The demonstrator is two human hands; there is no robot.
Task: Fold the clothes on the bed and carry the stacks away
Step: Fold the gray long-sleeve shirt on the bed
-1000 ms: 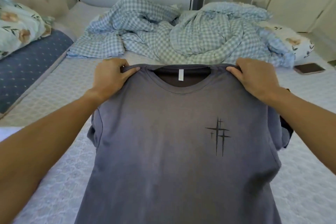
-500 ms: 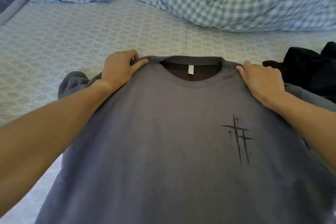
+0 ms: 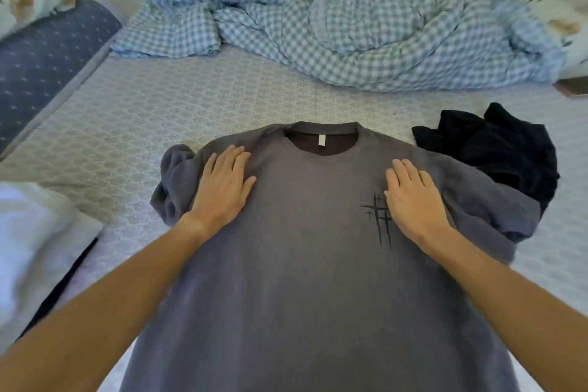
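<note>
Both hands have let go of the collar and slid down onto the chest of the shirt (image 3: 305,264), which now lies front-up on the bed (image 3: 191,99) rather than being held up by its shoulders. The left hand (image 3: 222,188) and the right hand (image 3: 413,200) rest palm-down with fingers straight, pressing the cloth and grasping nothing.

The shirt's long axis runs from the person toward the quilt (image 3: 350,25), collar at the far end, hem out of sight at the bottom edge. Each hand sits just inside its own shoulder, so the sleeves lie outboard of the palms: the left sleeve (image 3: 173,181) bunched just beside the left hand, the right sleeve (image 3: 496,216) spread beyond the right hand. The coming fold likely depends on that, each side being drawn inward by its nearer hand.

A dark garment (image 3: 490,149) lies crumpled by the right shoulder, touching or slightly overlapping the shirt there.

A white tag (image 3: 321,140) inside the collar shows no readable writing. The chest carries a black print (image 3: 380,219) of thin crossed strokes, partly covered by the right hand; no lettering or brand is legible.
</note>
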